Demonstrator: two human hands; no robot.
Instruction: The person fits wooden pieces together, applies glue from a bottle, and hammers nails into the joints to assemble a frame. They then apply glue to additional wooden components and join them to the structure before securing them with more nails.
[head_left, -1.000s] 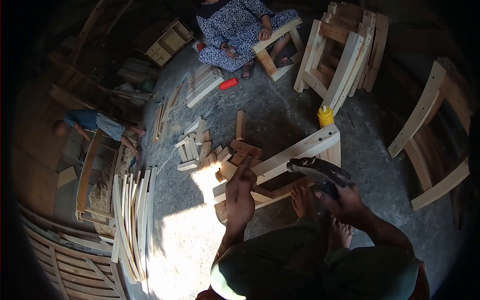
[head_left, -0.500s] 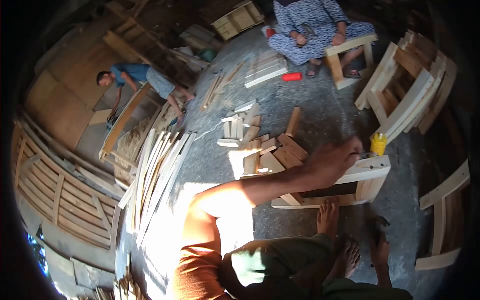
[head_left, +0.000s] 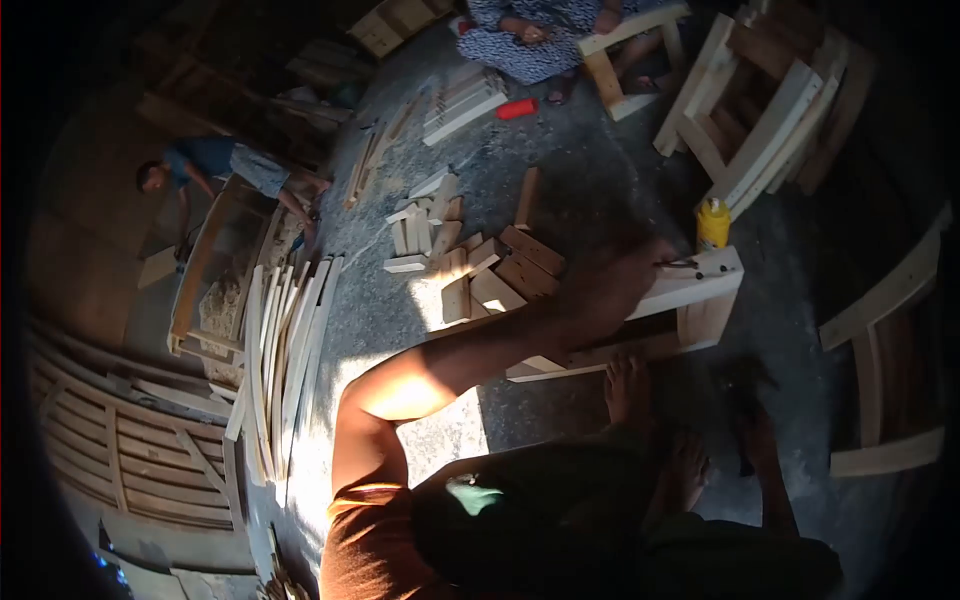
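I am reaching my left hand across to the pale wooden frame standing on the concrete floor at 3 o'clock, just beyond my two bare feet. The fingers are looking bunched together, pinching a thin dark piece against the frame's top rail; it is too small to name. My right hand is hanging low at 4 o'clock in deep shadow, and I cannot tell whether its fingers are spread or closed on anything. To do this well, I am thinking the frame needs bracing so it is not rocking, the thin piece needs holding square to the rail, and my fingertips should be staying low on it. Counting around me: one yellow bottle touching the frame's far side at 2 o'clock, one red object at 12 o'clock, one loose pile of short blocks, too jumbled for counting exactly, one bundle of long slats at 9 o'clock, and two other people, one seated at 12 o'clock, one bending at 10 o'clock.
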